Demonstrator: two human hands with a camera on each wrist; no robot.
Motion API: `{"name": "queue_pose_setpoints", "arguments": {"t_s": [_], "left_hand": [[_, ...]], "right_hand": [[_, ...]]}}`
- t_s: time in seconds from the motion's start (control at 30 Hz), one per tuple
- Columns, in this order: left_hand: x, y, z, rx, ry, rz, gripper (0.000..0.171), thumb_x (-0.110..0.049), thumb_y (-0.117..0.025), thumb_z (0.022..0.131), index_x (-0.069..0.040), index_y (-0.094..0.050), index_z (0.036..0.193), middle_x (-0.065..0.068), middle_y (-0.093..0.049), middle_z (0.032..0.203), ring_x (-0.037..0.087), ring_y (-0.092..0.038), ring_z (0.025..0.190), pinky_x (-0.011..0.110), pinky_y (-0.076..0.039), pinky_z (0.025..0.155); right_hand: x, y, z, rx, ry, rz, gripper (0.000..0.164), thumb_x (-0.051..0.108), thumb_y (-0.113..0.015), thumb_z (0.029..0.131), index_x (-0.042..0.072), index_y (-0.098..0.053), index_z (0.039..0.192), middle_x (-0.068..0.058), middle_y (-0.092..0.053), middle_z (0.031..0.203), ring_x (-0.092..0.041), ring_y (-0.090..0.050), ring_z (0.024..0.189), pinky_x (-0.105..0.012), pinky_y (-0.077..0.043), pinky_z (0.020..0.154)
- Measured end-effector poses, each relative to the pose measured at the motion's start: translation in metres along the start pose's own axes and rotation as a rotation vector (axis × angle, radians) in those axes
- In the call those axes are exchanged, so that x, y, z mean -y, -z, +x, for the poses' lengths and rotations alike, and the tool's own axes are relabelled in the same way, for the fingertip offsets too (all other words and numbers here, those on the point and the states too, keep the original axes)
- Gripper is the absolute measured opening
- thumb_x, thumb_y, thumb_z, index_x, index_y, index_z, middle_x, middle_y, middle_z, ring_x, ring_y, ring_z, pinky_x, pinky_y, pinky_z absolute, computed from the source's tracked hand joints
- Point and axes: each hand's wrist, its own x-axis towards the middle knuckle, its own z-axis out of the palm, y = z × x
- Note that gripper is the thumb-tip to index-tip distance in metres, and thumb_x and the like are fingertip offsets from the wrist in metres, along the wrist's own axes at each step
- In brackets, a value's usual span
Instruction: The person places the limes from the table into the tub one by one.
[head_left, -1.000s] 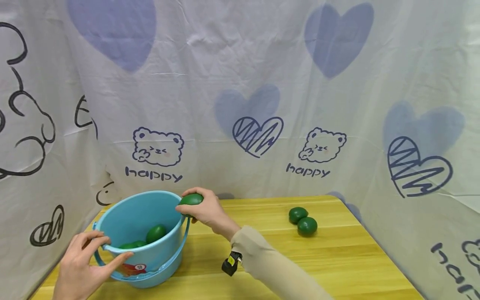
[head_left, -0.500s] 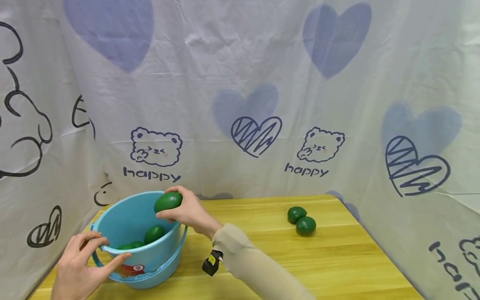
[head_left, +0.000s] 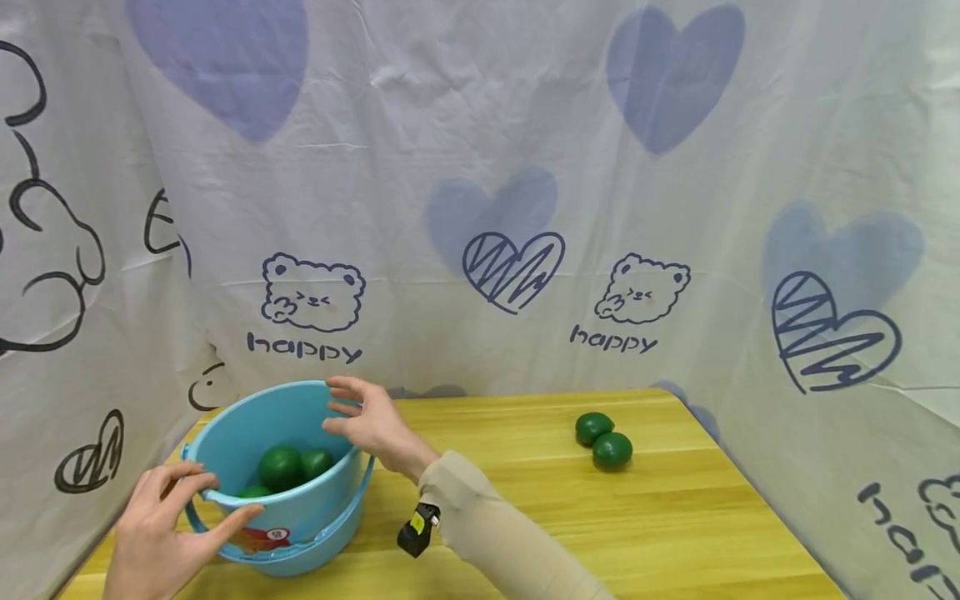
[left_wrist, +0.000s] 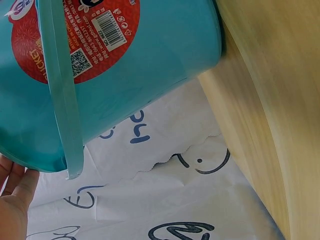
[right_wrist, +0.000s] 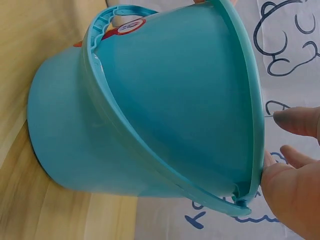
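A light blue bucket [head_left: 300, 508] stands on the table with several smooth, dark green oval fruits [head_left: 282, 467] inside; whether they are avocados or limes is unclear. My left hand [head_left: 161, 529] grips its near left rim, fingers over the edge and thumb outside. In the left wrist view, that hand [left_wrist: 17, 200] shows at the rim beside the bucket handle [left_wrist: 60, 95]. My right hand [head_left: 375, 425] is over the right side of the rim, fingers spread and holding nothing. The right wrist view shows this hand [right_wrist: 295, 175] close by the rim; contact is hard to tell.
Two more green fruits [head_left: 612, 451] lie together on the right part of the wooden table [head_left: 525, 517]. A white cloth [head_left: 465, 125] with hearts and bears hangs behind and along both sides.
My right hand carried a green fruit leftward over the bucket and let it go; the fruit now lies among the others inside. My left hand has stayed on the rim.
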Motion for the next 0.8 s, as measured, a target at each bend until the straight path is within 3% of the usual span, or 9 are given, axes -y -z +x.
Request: {"name": "queue_pose_setpoints", "arguments": {"t_s": [0.2, 0.37, 0.8], "left_hand": [[0.001, -0.001, 0.000, -0.010, -0.004, -0.003, 0.079, -0.078, -0.066, 0.069, 0.000, -0.066, 0.078, 0.019, -0.058, 0.088, 0.022, -0.045, 0.086, 0.003, -0.027, 0.090], [0.000, -0.002, 0.000, -0.021, 0.001, -0.008, 0.078, -0.078, -0.066, 0.069, 0.000, -0.066, 0.077, 0.018, -0.058, 0.088, 0.019, -0.045, 0.087, 0.003, -0.027, 0.090], [-0.001, 0.001, 0.000, 0.035, 0.036, 0.000, 0.079, -0.077, -0.069, 0.068, 0.001, -0.066, 0.079, 0.019, -0.057, 0.089, 0.010, -0.042, 0.091, 0.003, -0.026, 0.089]], "right_hand": [[-0.004, 0.008, -0.001, -0.018, 0.049, 0.018, 0.039, 0.003, -0.068, 0.090, 0.018, -0.065, 0.125, -0.002, -0.065, 0.127, -0.018, -0.066, 0.114, -0.035, -0.054, 0.095], [-0.012, 0.020, 0.000, -0.033, 0.116, 0.040, 0.033, 0.004, -0.066, 0.092, 0.013, -0.066, 0.123, -0.008, -0.067, 0.124, -0.017, -0.067, 0.108, -0.033, -0.054, 0.094], [-0.024, 0.046, -0.006, -0.060, 0.142, 0.030, 0.027, 0.006, -0.066, 0.093, 0.008, -0.067, 0.120, -0.012, -0.068, 0.120, -0.015, -0.068, 0.102, -0.030, -0.055, 0.091]]}}
